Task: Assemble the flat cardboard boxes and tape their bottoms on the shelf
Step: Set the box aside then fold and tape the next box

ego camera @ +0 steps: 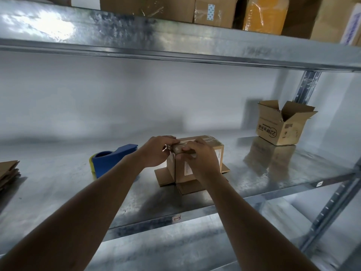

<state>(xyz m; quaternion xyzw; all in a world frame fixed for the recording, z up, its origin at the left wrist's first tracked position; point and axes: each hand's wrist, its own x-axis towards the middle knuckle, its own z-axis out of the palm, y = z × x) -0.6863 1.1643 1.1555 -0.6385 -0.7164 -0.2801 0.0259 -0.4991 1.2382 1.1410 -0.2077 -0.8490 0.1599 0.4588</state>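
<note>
A small box [197, 161] stood upside down mid-shelf [58, 184], its flaps splayed flat beneath it. The left hand [156, 151] curled over the box's top left edge, fingers pressing the tape there; the right hand [201, 159] gripped the near top edge, fingers bent over it. A blue dispenser [111, 159] lay just left. Flat boxes [8, 173] sat far left, an open box [283, 124] at right.
</note>
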